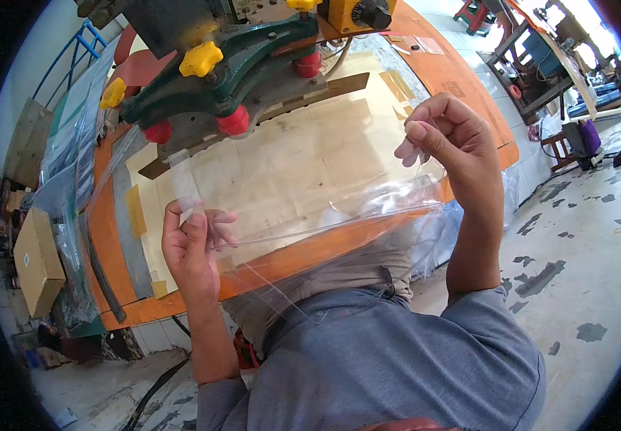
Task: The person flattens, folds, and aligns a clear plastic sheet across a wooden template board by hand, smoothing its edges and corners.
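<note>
A clear plastic sheet [310, 224] stretches between my two hands, in front of the press and above the table's near edge. My left hand [199, 241] pinches its left part between thumb and fingers. On the right, my right hand [447, 136] is raised higher, with thumb and forefinger pressed together on the sheet's upper right part. Beneath the sheet lies a pale yellow board [296, 161] with tape at its edges. The green press head [253, 65], with yellow knobs and red feet, stands over the board's far side.
The orange tabletop [461, 79] surrounds the board. An orange control box [360, 14] is beside the press. At the left are a cardboard box [39, 262] and plastic sheets [73, 154]. Another workbench [540, 61] stands at the back right.
</note>
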`<action>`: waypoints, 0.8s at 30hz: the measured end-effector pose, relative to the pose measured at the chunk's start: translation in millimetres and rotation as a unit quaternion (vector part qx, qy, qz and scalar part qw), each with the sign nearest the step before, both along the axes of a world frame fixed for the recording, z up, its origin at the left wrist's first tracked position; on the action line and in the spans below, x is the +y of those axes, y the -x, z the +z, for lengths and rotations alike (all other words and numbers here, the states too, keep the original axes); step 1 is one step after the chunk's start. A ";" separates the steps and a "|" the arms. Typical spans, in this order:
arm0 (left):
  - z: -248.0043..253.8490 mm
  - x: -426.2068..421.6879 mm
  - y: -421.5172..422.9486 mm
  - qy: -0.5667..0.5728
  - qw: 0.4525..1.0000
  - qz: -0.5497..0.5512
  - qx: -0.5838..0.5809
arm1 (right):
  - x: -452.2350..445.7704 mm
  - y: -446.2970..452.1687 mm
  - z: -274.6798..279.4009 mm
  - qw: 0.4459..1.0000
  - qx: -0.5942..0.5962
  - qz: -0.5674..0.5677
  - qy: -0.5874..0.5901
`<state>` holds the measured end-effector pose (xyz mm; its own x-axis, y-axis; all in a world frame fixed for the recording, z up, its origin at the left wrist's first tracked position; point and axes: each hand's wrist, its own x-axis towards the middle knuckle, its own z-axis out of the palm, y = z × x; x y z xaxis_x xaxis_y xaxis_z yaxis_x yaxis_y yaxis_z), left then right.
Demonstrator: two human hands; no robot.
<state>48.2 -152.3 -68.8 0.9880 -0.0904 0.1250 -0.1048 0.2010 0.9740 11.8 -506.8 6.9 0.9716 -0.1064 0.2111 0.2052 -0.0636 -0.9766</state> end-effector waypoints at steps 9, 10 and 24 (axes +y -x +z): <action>8.9 0.3 0.6 0.017 0.999 0.046 0.002 | 0.3 1.3 -2.7 0.997 0.015 -0.065 0.036; 8.9 0.1 0.9 0.016 0.998 0.054 0.002 | 0.3 1.1 -4.3 0.996 0.020 -0.080 0.036; 20.4 -5.4 2.5 0.023 0.999 0.022 0.022 | 2.3 1.7 -15.0 0.993 0.006 -0.111 0.042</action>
